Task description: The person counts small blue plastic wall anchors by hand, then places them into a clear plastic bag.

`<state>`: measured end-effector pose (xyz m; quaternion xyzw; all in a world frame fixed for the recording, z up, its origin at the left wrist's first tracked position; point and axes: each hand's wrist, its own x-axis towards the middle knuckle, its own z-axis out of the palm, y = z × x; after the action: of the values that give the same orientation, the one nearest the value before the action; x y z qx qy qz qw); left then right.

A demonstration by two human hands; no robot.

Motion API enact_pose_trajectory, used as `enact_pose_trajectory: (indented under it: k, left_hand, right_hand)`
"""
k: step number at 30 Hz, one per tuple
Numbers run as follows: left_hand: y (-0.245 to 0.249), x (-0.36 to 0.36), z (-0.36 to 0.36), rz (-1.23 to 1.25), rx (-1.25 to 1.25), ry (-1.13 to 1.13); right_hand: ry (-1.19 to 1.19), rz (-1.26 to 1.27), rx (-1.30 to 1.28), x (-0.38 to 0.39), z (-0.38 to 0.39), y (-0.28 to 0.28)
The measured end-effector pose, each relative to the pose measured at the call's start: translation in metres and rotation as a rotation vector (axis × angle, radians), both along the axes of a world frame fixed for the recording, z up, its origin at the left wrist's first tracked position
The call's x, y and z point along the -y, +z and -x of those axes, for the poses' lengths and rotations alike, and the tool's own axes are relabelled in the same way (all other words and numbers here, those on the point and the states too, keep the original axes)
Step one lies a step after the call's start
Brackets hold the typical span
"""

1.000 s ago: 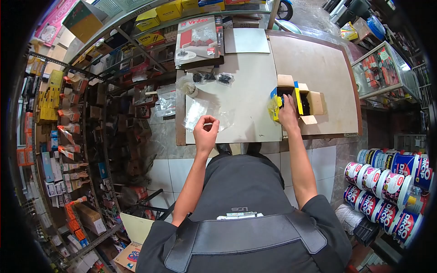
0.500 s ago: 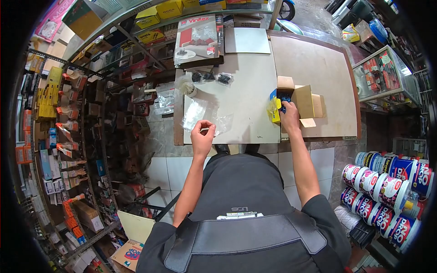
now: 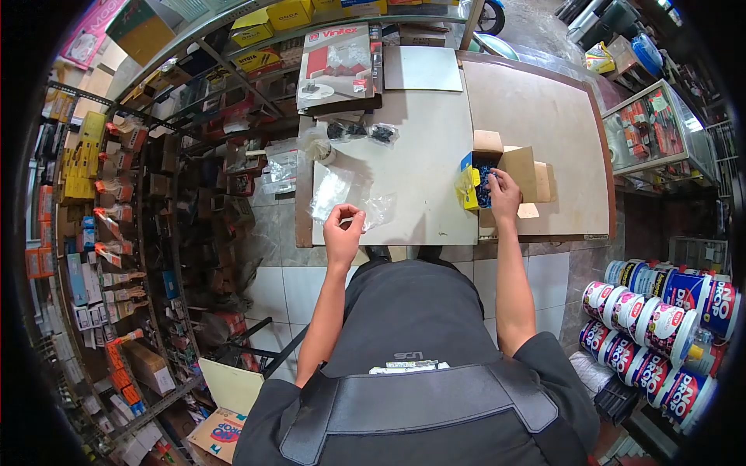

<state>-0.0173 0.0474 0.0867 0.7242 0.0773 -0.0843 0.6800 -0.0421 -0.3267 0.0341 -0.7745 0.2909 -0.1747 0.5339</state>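
My left hand (image 3: 343, 230) hovers at the near edge of the white table (image 3: 423, 132), thumb and fingers pinched on the edge of a small clear plastic bag (image 3: 378, 208). Another clear bag (image 3: 330, 189) lies flat just beyond it. My right hand (image 3: 505, 191) reaches into an open cardboard box (image 3: 519, 168) with blue and yellow sides. Its fingertips rest among the small dark parts (image 3: 483, 180) inside. What the fingers hold is hidden.
Bagged black parts (image 3: 359, 132) and a tape roll (image 3: 321, 150) lie at the table's far left, by a Vinlex package (image 3: 336, 66). Shelves of boxed goods (image 3: 116, 179) fill the left. Stacked paint cans (image 3: 668, 318) stand at the right, and a glass case (image 3: 657, 124) beyond.
My left hand has drawn back toward the table's near edge with the bag. My right hand shifted slightly right inside the box, whose flap now stands open.
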Motion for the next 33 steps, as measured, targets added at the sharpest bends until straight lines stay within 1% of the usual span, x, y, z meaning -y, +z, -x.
enact_pose_trajectory:
  k: [2,3,5,6,8,9,12,13,15,16,17,19,20,22,23,25,26,30,32,33]
  left_hand:
    - [0.000,0.000,0.001,-0.003,-0.006,0.002]
    - [-0.001,-0.001,0.001,-0.003,-0.007,0.001]
    - [-0.002,-0.002,0.002,0.003,-0.018,-0.004]
    - [-0.002,-0.002,0.003,0.002,-0.019,-0.005]
    - [-0.002,-0.002,0.004,0.005,-0.012,-0.011]
    - [-0.002,-0.003,0.004,0.004,-0.014,-0.011]
    - [-0.001,-0.003,0.005,0.028,-0.046,-0.007]
    - [-0.001,-0.004,0.005,0.031,-0.047,-0.010]
    - [-0.001,-0.004,0.006,0.032,-0.048,-0.014]
    - [-0.001,-0.005,0.006,0.034,-0.050,-0.016]
    - [-0.001,-0.005,0.007,0.036,-0.052,-0.018]
    - [0.000,-0.006,0.008,0.034,-0.051,-0.012]
    - [0.001,-0.006,0.009,0.035,-0.052,-0.008]
    - [0.001,-0.007,0.010,0.027,-0.052,-0.009]
    - [0.002,-0.008,0.011,0.021,-0.051,-0.011]
    - [0.003,-0.010,0.012,0.015,-0.052,-0.005]
    - [0.004,-0.010,0.013,0.011,-0.055,0.000]
    - [0.005,-0.012,0.016,0.007,-0.059,0.025]
    - [0.006,-0.013,0.018,-0.004,-0.054,0.036]
    - [0.005,-0.014,0.019,-0.005,-0.054,0.040]
  right_hand:
    - [0.011,-0.156,0.022,0.008,0.002,0.000]
    - [0.011,-0.156,0.022,0.009,0.003,0.002]
    - [-0.017,-0.364,0.064,0.011,0.005,0.004]
    - [-0.018,-0.365,0.062,0.012,0.007,0.005]
    - [-0.052,-0.799,0.151,0.012,0.009,0.005]
    - [-0.053,-0.800,0.149,0.010,0.010,0.008]
    - [-0.004,-1.189,0.254,-0.012,0.006,0.025]
    - [-0.007,-1.192,0.253,-0.021,0.005,0.027]
    - [0.085,-1.232,0.206,-0.040,0.002,0.029]
    - [0.075,-1.218,0.141,-0.050,-0.002,0.024]
    - [0.075,-1.220,0.141,-0.061,-0.004,0.019]
    - [0.247,-0.673,-0.135,-0.084,-0.005,0.009]
    - [0.248,-0.676,-0.136,-0.094,-0.008,0.005]
    - [0.417,-0.152,-0.348,-0.107,-0.013,-0.009]
    - [0.419,-0.154,-0.346,-0.112,-0.015,-0.018]
    - [0.469,0.244,-0.167,-0.119,-0.020,-0.043]
    - [0.532,0.343,-0.107,-0.118,-0.024,-0.051]
    - [0.607,0.366,-0.131,-0.130,-0.033,-0.042]
    - [0.670,0.460,-0.163,-0.134,-0.040,-0.043]
    - [0.674,0.459,-0.161,-0.136,-0.042,-0.040]
